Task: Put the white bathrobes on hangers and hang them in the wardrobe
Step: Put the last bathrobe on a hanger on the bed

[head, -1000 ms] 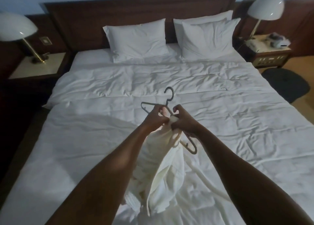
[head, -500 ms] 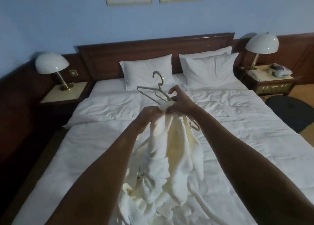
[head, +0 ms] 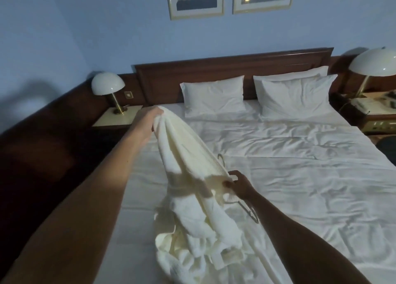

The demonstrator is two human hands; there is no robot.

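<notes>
Dim hotel bedroom; a made bed [head: 300, 176] with white sheets fills the middle and right of the frame, headboard and pillows at the upper centre.

Left of frame: bedside lamp [head: 108, 90] on a small table, not involved.

Left of centre: left hand [head: 150, 120] is raised and grasps one end of the white bathrobe [head: 192, 187], fingers buried in the cloth. The robe stretches from that hand down toward lower centre, where most of it lies bunched on the sheet.

Centre: right hand [head: 240, 185] pinches the robe's edge together with the hanger [head: 246, 208]. Only part of the hanger shows; the rest is hidden by cloth, so whether either shoulder is seated I cannot tell.

Progress, as judged: early. This robe is not yet properly on its hanger. No wardrobe in view, no second robe seen. Left: finish dressing the hanger, carry it, hang it, repeat.
</notes>
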